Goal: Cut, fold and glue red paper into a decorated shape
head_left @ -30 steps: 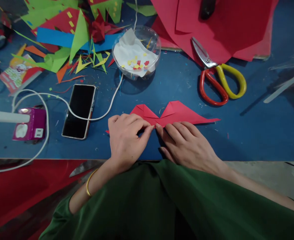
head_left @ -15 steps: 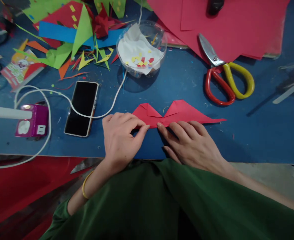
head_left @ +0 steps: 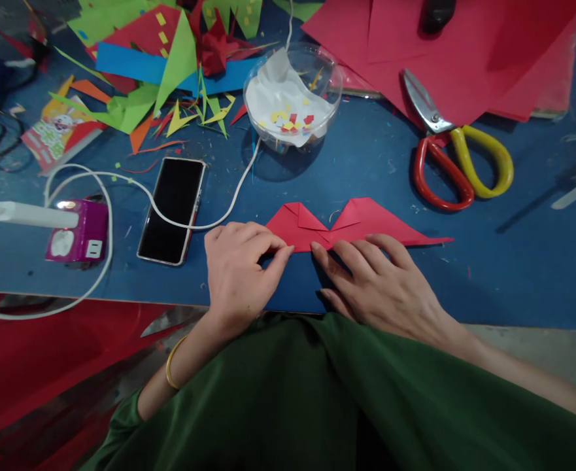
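Note:
A folded piece of red paper lies on the blue table in front of me, with two peaks along its far edge and a thin point at its right end. My left hand pinches the near edge of its left part between thumb and forefinger; the paper's left end is hidden beneath the fingers. On the right part rest the fingertips of my right hand, fingers apart and pressing along the near edge. The thumb of that hand stays off the paper, close to the table's edge.
Scissors with red and yellow handles lie at the right, by red sheets. A clear bowl holds paper bits. Left are a phone, a white cable, a purple plug adapter and coloured scraps.
My view has shifted, so the things on the table appear farther right. Both hands sit slightly farther left along the red paper. The left pinch and the right fingers' spread look the same.

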Action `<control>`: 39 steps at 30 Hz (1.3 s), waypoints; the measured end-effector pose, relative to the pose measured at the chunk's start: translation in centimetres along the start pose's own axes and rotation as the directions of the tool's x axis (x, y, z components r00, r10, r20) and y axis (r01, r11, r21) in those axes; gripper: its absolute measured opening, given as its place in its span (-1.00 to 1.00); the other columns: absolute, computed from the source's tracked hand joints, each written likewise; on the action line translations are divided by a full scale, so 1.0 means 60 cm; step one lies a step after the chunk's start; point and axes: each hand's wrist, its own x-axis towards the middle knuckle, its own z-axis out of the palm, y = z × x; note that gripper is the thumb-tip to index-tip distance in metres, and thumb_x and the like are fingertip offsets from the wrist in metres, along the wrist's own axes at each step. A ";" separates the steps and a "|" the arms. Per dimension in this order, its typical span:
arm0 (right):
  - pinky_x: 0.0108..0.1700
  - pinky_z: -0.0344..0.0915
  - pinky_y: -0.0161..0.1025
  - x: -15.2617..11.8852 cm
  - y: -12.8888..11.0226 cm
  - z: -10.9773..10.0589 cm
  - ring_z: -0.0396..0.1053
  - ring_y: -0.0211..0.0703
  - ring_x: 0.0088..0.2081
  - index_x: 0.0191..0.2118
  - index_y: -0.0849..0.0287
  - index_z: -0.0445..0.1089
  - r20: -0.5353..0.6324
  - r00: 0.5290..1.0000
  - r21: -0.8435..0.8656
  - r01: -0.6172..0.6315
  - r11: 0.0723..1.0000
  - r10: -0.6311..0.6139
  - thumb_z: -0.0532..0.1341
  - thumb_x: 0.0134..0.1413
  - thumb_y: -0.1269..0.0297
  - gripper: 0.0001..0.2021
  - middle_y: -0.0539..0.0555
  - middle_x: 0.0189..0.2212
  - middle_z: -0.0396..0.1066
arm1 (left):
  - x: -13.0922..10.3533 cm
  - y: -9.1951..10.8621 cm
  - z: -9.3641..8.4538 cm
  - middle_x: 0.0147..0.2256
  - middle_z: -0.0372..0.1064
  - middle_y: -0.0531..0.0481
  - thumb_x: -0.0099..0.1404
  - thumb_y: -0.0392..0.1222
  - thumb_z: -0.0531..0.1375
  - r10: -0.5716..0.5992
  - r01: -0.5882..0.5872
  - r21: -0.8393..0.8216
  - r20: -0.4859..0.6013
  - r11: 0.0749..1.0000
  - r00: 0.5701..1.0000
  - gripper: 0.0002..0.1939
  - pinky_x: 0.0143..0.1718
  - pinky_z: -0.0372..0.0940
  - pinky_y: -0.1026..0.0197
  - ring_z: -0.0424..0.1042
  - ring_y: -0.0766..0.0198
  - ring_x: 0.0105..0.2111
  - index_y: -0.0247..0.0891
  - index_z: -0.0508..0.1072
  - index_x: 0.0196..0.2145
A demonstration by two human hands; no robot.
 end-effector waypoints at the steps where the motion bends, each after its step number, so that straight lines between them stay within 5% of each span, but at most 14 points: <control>1: 0.03 0.16 -0.05 0.001 0.000 0.001 0.25 0.01 -0.10 0.22 0.44 0.32 -0.004 1.000 0.018 0.009 1.000 -0.009 0.05 0.35 0.16 -0.50 0.27 -0.03 0.45 | 0.000 -0.001 0.000 -0.38 0.54 0.09 0.33 -0.15 0.28 0.001 -0.001 -0.001 0.000 1.000 1.000 -0.81 -0.08 0.16 -0.05 0.48 0.15 -0.27 -0.11 0.50 -0.47; 7: -0.11 0.19 -0.10 0.015 -0.004 0.005 0.25 0.00 -0.12 0.26 0.50 0.26 0.012 0.997 0.087 0.076 0.993 -0.078 0.05 0.37 0.15 -0.46 0.28 0.01 0.44 | 0.000 -0.003 0.000 -0.37 0.55 0.09 0.32 -0.16 0.28 0.010 -0.010 -0.015 0.002 1.000 1.000 -0.82 -0.07 0.17 -0.06 0.48 0.14 -0.25 -0.11 0.51 -0.46; 14: -0.21 0.18 -0.13 0.029 -0.006 0.006 0.25 -0.07 -0.20 0.09 0.44 0.42 -0.013 0.997 0.151 0.076 0.986 -0.075 0.07 0.36 0.25 -0.61 0.23 0.01 0.45 | -0.003 -0.013 -0.005 -0.40 0.54 0.08 0.31 -0.17 0.29 -0.037 0.038 -0.060 0.012 0.997 0.999 -0.83 -0.11 0.21 -0.02 0.49 0.15 -0.28 -0.11 0.53 -0.46; 20: -0.21 0.19 -0.10 0.025 -0.008 0.012 0.24 -0.05 -0.22 0.28 0.46 0.23 0.037 0.996 0.152 0.073 0.986 -0.079 0.04 0.38 0.17 -0.48 0.23 -0.05 0.44 | -0.006 -0.019 -0.006 -0.39 0.54 0.08 0.31 -0.17 0.29 -0.053 0.053 -0.072 0.012 0.996 0.999 -0.83 -0.09 0.22 -0.02 0.49 0.15 -0.27 -0.10 0.52 -0.46; 32: -0.29 0.09 -0.12 0.040 -0.025 0.005 0.20 -0.06 -0.29 0.30 0.40 0.22 0.066 0.995 0.112 0.073 0.991 -0.081 0.02 0.37 0.18 -0.48 0.19 -0.20 0.39 | -0.012 -0.033 -0.015 -0.40 0.52 0.08 0.30 -0.17 0.30 -0.073 0.073 -0.050 -0.002 0.996 0.997 -0.83 -0.10 0.23 -0.03 0.48 0.16 -0.30 -0.12 0.51 -0.47; 39: -0.26 0.14 -0.11 0.048 -0.035 0.011 0.21 -0.05 -0.26 0.23 0.53 0.26 0.038 0.996 0.167 0.074 0.983 -0.081 0.02 0.36 0.18 -0.47 0.26 -0.04 0.40 | -0.013 -0.034 -0.012 -0.40 0.52 0.08 0.31 -0.18 0.30 -0.043 0.042 -0.042 -0.020 0.998 0.999 -0.82 -0.09 0.20 -0.03 0.48 0.16 -0.29 -0.14 0.51 -0.47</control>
